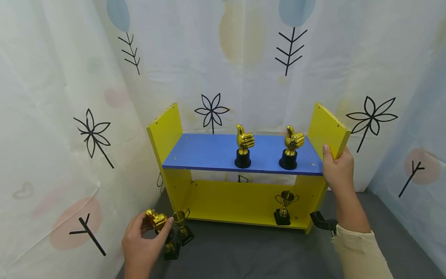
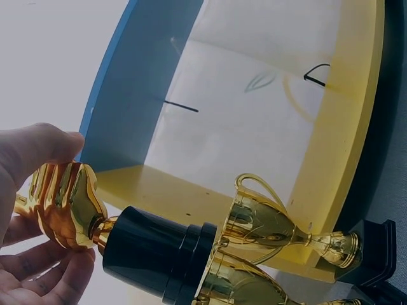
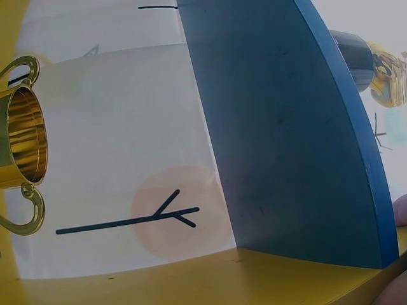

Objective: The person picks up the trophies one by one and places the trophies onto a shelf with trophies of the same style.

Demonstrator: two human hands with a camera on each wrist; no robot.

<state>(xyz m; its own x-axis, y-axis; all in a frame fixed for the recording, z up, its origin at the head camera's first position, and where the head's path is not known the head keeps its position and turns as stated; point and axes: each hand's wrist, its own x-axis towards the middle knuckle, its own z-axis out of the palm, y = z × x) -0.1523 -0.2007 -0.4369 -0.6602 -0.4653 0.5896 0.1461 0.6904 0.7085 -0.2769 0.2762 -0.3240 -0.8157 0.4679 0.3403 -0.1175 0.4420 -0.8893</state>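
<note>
My left hand pinches the gold fist of a thumbs-up trophy between thumb and fingers, at the shelf's lower left. Its black round base overlaps the cups of two gold cup trophies in the left wrist view. One cup trophy stands at the front left corner of the shelf; the other's square black base shows below the held trophy. With thumb inside and fingers outside, my right hand grips the right side panel of the yellow and blue shelf.
Two thumbs-up trophies stand on the blue upper board, centre and right. A cup trophy is at the right of the yellow lower board. Patterned cloth hangs behind and beside; grey cloth lies underneath.
</note>
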